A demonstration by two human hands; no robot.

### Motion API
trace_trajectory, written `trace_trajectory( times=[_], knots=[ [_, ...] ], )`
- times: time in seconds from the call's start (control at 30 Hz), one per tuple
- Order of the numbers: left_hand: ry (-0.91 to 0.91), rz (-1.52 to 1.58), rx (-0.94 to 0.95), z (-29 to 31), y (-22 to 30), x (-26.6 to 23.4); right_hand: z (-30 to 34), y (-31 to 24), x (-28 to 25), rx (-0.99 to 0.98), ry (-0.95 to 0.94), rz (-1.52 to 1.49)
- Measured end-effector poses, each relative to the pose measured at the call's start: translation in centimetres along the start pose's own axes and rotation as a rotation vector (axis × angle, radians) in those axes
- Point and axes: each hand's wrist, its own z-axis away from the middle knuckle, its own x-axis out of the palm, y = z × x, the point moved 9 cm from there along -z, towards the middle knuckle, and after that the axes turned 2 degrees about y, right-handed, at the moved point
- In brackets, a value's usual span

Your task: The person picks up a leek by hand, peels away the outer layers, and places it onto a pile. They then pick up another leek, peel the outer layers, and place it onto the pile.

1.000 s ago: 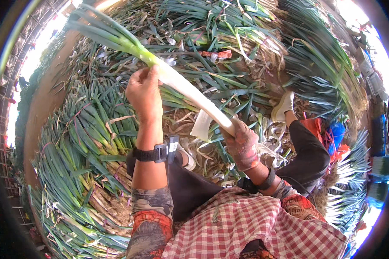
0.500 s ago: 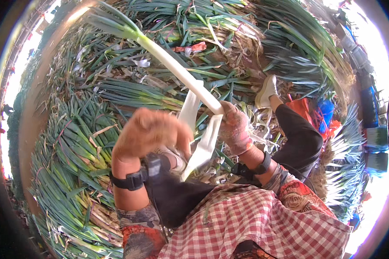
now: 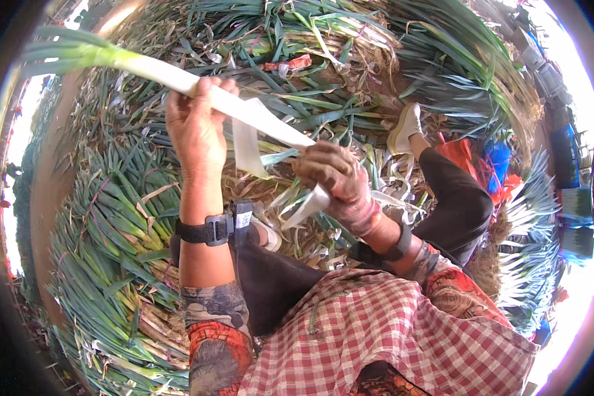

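Note:
A long green onion [image 3: 257, 120] with a thick white stalk slants across the view, its green leaves pointing to the far left. My left hand [image 3: 199, 132] grips the stalk midway, thumb on the near side and fingers behind. At the other end my right hand [image 3: 335, 181] is closed around the base, which its fingers hide. A pale peeled strip [image 3: 247, 146] of outer skin hangs from the stalk between my hands. Another white strip [image 3: 306, 207] dangles below my right hand.
Green onions [image 3: 122, 257] lie heaped at the left, with another pile [image 3: 455, 59] at the far right. Peeled white-stalked onions [image 3: 525, 251] are stacked beyond my right leg. Red and blue plastic [image 3: 497, 165] lies near my right knee. Skin scraps litter the ground.
My left hand has moved up and away from me and now grips the stalk. The onion's leafy end has swung left and lower, and my right hand has shifted slightly left.

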Motion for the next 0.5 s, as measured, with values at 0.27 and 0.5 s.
trace_trajectory(
  times=[0.27,0.5],
  knots=[
    [0.055,0.064,0.057,-1.1,3.1,-2.5,13.2,8.8,0.1,0.651,-0.473,0.382],
    [0.012,0.082,0.042,-0.5,2.7,-2.4,-1.5,3.6,-2.8,0.432,-0.05,0.115]
  ],
)
